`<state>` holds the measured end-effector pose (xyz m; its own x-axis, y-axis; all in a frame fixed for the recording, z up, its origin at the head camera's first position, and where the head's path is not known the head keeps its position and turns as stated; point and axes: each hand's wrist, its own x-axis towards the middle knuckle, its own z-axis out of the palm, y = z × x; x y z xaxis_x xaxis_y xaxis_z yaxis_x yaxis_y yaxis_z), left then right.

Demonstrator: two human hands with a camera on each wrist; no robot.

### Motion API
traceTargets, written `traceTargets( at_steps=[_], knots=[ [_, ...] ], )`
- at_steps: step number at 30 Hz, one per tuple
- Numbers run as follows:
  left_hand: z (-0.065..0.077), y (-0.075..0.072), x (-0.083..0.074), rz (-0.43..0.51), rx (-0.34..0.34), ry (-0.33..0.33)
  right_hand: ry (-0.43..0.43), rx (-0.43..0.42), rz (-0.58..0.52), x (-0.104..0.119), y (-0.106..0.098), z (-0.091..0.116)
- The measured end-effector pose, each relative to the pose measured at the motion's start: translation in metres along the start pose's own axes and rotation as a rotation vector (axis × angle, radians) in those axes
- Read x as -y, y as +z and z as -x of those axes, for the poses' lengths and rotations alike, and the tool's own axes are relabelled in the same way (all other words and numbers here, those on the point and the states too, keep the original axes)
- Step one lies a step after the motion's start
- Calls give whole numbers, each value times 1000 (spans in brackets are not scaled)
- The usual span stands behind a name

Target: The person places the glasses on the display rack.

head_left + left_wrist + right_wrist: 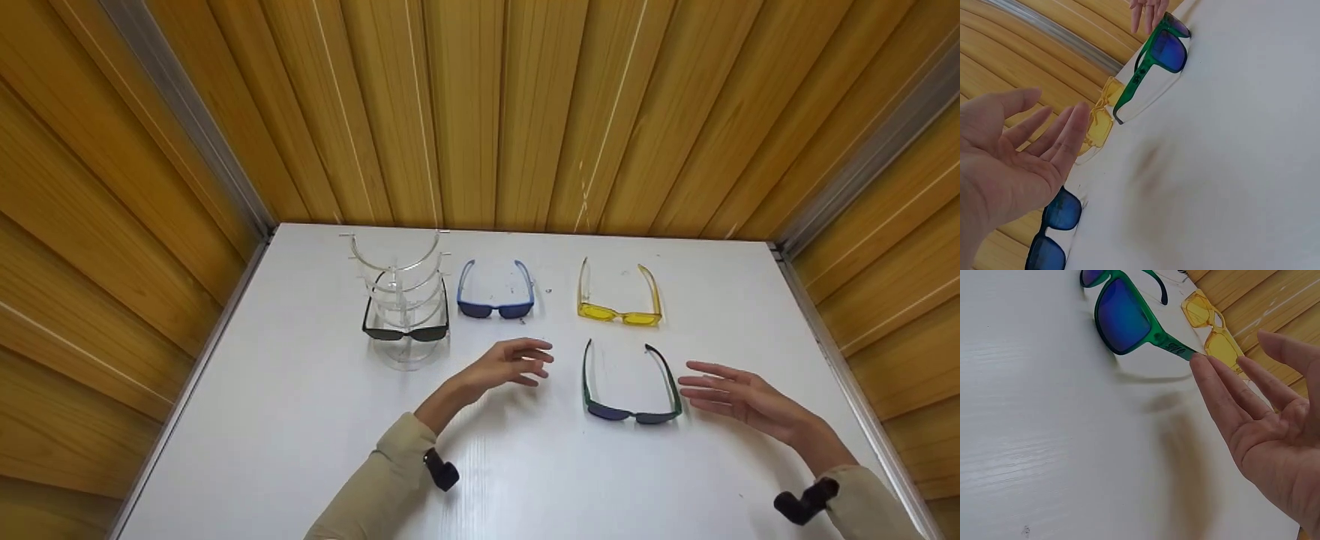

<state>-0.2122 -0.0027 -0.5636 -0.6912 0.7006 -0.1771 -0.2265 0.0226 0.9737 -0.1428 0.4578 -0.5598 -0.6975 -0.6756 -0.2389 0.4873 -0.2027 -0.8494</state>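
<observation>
Green sunglasses [633, 415] with blue-violet lenses lie on the white table, temples spread toward the back. My right hand [742, 397] hovers just right of them, fingers extended and holding nothing; in the right wrist view its fingertips overlap the end of the green temple [1176, 347]. To their left, my left hand [506, 365] is held over the table with relaxed fingers and nothing in them. Behind the green pair sit yellow glasses [619, 315]. Blue sunglasses [495, 310] with dark lenses lie beyond my left hand.
A clear tiered display stand [405, 365] rises at the left, with black sunglasses [406, 334] on its lower part. Wood-patterned panels [465, 112] wall the table [300, 420] at the back and both sides.
</observation>
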Motion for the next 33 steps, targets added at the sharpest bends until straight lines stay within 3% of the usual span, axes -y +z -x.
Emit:
traceTargets(
  at_steps=[5,15,18,23,27,33],
  knots=[
    [-9,13,9,4,27,-28,10,-2,-12,-6,4,-5],
    [-19,31,29,73,55,-88,49,-97,8,-16,11,-8],
    [-22,34,34,97,86,-90,63,-139,-8,-19,11,-8],
    [-25,35,38,84,139,-78,81,-199,66,-22,14,-12],
    [-26,36,40,92,161,-67,81,-173,109,-24,14,-15],
    [-22,36,44,145,131,-73,87,-127,111,-28,17,-20]
  ],
)
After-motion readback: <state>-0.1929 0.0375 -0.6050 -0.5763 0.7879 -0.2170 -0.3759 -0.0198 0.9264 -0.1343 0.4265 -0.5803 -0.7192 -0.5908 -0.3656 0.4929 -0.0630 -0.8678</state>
